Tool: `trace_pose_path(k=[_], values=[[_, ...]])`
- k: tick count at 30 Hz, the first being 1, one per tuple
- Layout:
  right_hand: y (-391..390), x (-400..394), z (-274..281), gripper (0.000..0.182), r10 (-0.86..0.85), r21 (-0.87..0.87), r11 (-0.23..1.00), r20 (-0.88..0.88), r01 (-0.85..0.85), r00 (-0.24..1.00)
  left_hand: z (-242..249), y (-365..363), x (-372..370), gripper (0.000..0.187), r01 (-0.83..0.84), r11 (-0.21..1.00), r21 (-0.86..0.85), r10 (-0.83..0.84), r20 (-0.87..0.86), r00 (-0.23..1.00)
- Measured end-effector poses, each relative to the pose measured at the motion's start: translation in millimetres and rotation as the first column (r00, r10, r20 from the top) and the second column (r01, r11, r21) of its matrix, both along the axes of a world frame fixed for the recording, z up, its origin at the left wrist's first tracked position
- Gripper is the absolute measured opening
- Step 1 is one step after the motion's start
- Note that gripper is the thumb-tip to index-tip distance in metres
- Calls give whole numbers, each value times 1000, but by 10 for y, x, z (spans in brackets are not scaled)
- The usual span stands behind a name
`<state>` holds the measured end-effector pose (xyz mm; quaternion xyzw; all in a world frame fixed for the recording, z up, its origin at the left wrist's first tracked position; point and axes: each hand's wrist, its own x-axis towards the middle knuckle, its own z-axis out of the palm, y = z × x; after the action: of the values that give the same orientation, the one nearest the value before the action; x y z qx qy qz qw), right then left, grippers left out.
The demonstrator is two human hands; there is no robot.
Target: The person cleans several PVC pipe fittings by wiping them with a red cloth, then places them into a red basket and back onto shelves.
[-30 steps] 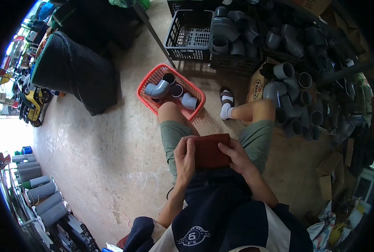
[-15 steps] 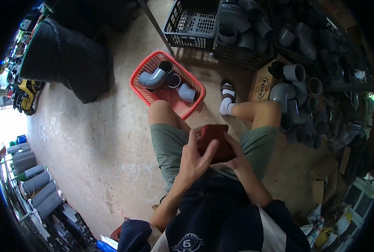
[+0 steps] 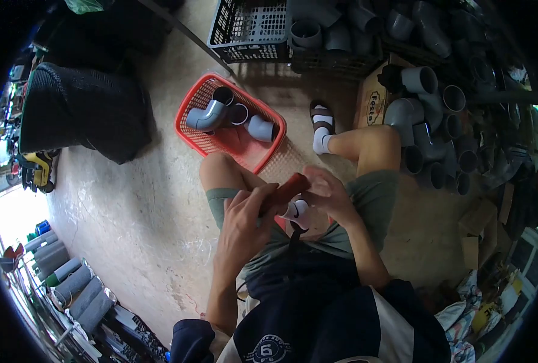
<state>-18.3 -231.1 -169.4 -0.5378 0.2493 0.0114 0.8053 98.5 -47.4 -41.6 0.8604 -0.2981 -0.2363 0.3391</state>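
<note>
My left hand point(image 3: 244, 221) is closed around a dark red, flat folded piece point(image 3: 287, 190), held above my lap and seen almost edge-on. Whether it is leather, cloth or sandpaper I cannot make out. My right hand point(image 3: 329, 195) is close to the far end of that piece, fingers apart and a little blurred, with nothing visible in it. Beyond my knees a red plastic basket point(image 3: 187, 134) stands on the floor. Inside it are a grey curved pipe fitting point(image 3: 207, 116), a shorter grey elbow point(image 3: 261, 129) and dark pipe openings.
Black crates point(image 3: 249, 51) stand at the back, one full of grey fittings. More grey pipe elbows point(image 3: 405, 115) pile up on the right beside a Festa carton point(image 3: 373, 104). Dark mesh rolls point(image 3: 84, 112) stand at left, grey rolls point(image 3: 75, 281) at lower left.
The dark red piece has turned from facing me broadly to nearly edge-on. My right hand has come off it and opened; my left hand keeps hold. The view has shifted slightly.
</note>
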Motion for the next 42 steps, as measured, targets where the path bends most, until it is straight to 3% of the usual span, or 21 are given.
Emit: trace_pose_path(k=[2,4,6,8,10,12,14,15,18,19,24,27,30,34,37,39,42], values=[[40,79,336,50,-33,-130,990,113,48,993,84,3,9,44,130,987,90,-139,104,985],[-18,108,602,48,168,-306,947,192,-104,967,175,12,-45,40,181,976,117,-197,143,970],[-197,107,714,45,557,-530,745,159,-406,815,265,60,-75,43,223,971,85,-232,118,966],[-209,28,720,37,497,-255,847,73,-466,864,347,149,-49,51,265,964,-11,-264,31,964],[-170,-14,794,34,402,-39,916,46,-400,915,182,257,-136,55,-58,948,-313,-61,-355,933],[-49,-10,950,34,236,107,964,81,-244,968,-85,291,-251,60,-404,788,-464,-41,-695,718],[45,-3,1016,37,167,217,960,67,-178,984,-388,178,-394,66,-703,546,-456,-193,-885,424],[57,-1,1037,38,131,268,953,59,-142,990,-419,196,-458,59,-691,612,-384,-178,-918,353],[98,-98,882,45,69,201,976,89,-86,994,-404,169,-664,51,-664,651,-367,-152,-921,360],[88,-136,876,47,86,226,968,92,-105,992,-358,183,-681,45,-714,624,-319,-172,-947,272],[106,-357,974,58,222,351,914,-11,-204,975,-323,288,-757,44,-729,622,-286,42,-917,396],[192,-490,816,58,197,430,880,56,-202,979,-335,326,-748,42,-673,681,-288,132,-856,500],[262,-555,820,51,28,366,930,45,-43,999,-200,295,-803,37,-659,714,-236,259,-786,562],[169,-590,737,41,132,363,913,164,-185,978,-175,358,-821,34,-616,760,-208,336,-686,646],[82,-630,884,37,248,307,900,219,-308,944,-175,435,-763,31,-553,806,-211,257,-717,648],[54,-622,930,37,276,307,890,223,-336,935,-165,512,-747,33,-609,763,-216,204,-814,544],[110,-557,975,39,302,135,929,263,-345,916,7,621,-756,41,-657,708,-260,63,-903,425]])
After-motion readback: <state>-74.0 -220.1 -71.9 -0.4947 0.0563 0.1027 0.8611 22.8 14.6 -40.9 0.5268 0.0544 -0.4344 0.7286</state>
